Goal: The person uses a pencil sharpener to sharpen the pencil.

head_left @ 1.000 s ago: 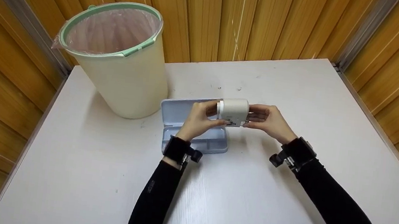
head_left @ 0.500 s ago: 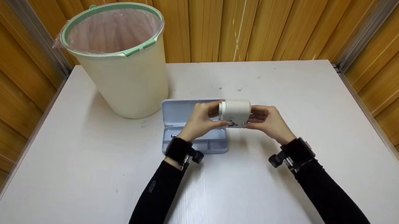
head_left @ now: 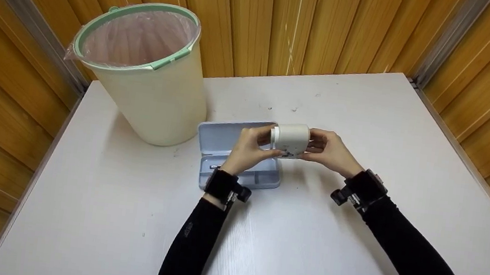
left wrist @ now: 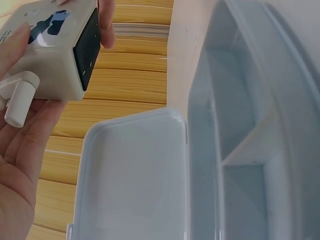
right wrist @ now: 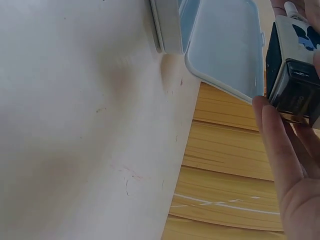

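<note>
A cream hand-crank pencil sharpener [head_left: 293, 137] with a dark printed picture is held up on its side above the table. My left hand [head_left: 250, 149] grips its left end, thumb on the printed face. The white crank [left wrist: 22, 97] sticks out near that palm in the left wrist view. My right hand [head_left: 331, 153] holds the other end between thumb and fingers. There a dark see-through drawer [right wrist: 295, 90] shows in the right wrist view. Below and behind the left hand lies an open light-blue pencil case [head_left: 266, 178], its lid [head_left: 217, 138] raised at the back.
A small metallic item [head_left: 215, 167] lies in the pencil case, partly hidden by my left arm. At the back left of the white table [head_left: 307, 237] stands a cream bin [head_left: 157, 100] with a green rim and pink liner. Wood-patterned walls [head_left: 331, 27] border the table.
The sharpener and my left hand have shifted slightly right and down in the head view. My right hand stays nearly in place, holding its end. The pencil case and bin have not moved.
</note>
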A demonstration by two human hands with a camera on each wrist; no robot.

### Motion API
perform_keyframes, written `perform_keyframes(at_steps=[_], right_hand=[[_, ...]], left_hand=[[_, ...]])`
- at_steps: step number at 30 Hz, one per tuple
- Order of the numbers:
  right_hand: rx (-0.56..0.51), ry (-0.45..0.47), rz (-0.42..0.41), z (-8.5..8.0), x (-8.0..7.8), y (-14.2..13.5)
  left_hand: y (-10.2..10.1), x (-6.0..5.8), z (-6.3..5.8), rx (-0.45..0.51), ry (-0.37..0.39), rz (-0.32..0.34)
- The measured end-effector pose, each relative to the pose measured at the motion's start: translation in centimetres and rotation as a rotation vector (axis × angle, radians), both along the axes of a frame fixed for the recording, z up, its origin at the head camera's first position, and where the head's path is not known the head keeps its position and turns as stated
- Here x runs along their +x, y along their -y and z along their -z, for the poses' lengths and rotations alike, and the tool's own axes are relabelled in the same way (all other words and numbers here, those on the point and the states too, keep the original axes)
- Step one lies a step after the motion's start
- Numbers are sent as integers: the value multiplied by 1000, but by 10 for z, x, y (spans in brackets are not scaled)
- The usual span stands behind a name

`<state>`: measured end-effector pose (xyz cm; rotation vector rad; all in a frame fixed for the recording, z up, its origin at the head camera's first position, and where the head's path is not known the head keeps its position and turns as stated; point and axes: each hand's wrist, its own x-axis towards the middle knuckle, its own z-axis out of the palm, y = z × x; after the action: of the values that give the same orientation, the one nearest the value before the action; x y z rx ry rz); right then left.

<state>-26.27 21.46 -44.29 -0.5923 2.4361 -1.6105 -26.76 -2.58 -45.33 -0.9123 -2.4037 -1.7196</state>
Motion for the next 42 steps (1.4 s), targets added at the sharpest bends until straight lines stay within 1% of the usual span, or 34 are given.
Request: perform_keyframes(at_steps=[4,7,14,16,21,28,32,36,39,42], right_hand=[[54,-42,-5,-3,2,-1],[67,-68,-1,-5,3,-1],[-1,-153,16,-10,5,4],[-5,-168,20,-11,6,4],[9,-170,23,-12,8,1],[37,-147,36,-13,9,-7],[49,-146,55,-8,7,-14],[62,-131,79,2,4,-23],[72,-114,98,9,4,-30],[76,-99,103,15,3,-36]], left_hand=[[-1,0,1,1,-6,-3],[-2,-1,2,7,-6,-9],[-6,0,4,-8,-1,-4],[-7,0,5,-14,-3,-6],[-10,2,5,-30,-11,-20],[-11,4,2,-106,-11,13],[-5,7,-5,-159,-64,-9],[7,12,-13,-227,-174,-67],[22,14,-18,-278,-249,-108],[42,16,-23,-332,-295,-150]])
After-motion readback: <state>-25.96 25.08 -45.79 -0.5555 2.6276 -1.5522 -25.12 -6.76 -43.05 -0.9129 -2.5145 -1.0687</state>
